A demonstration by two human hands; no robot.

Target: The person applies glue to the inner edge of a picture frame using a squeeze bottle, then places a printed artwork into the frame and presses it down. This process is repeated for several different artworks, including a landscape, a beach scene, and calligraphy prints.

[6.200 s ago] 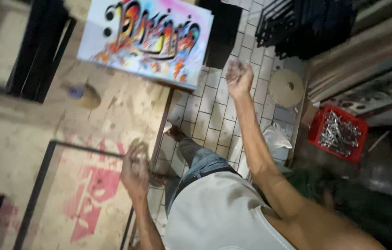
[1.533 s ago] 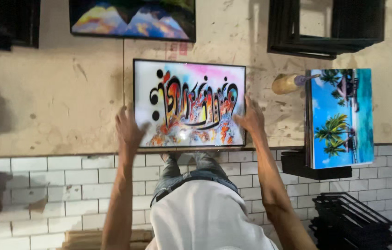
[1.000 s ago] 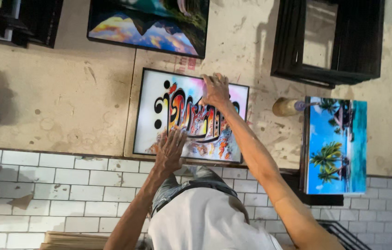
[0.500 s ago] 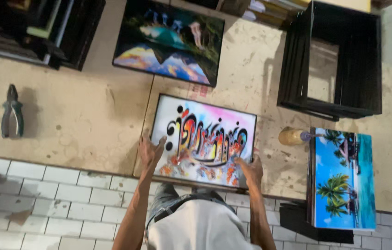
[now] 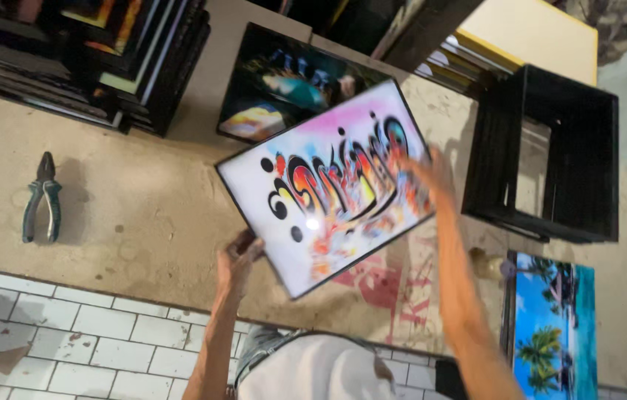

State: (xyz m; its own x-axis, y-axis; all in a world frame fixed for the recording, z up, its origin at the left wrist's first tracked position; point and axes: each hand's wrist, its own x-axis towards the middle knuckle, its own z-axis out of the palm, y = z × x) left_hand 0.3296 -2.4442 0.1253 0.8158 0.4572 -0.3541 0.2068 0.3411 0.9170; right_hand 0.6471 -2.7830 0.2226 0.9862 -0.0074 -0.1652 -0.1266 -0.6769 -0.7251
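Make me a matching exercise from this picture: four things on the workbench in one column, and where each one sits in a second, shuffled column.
Things:
1. pliers
2. colourful lettering picture
3. palm tree picture
4. stack of black frames

Places:
A. lower right, flat on the bench
B. far left, lying alone on the bench
C. tilted up, held between the left hand and right hand
D. upper right, beyond the palm tree picture

Pairs: 1-B, 2-C, 3-A, 4-D
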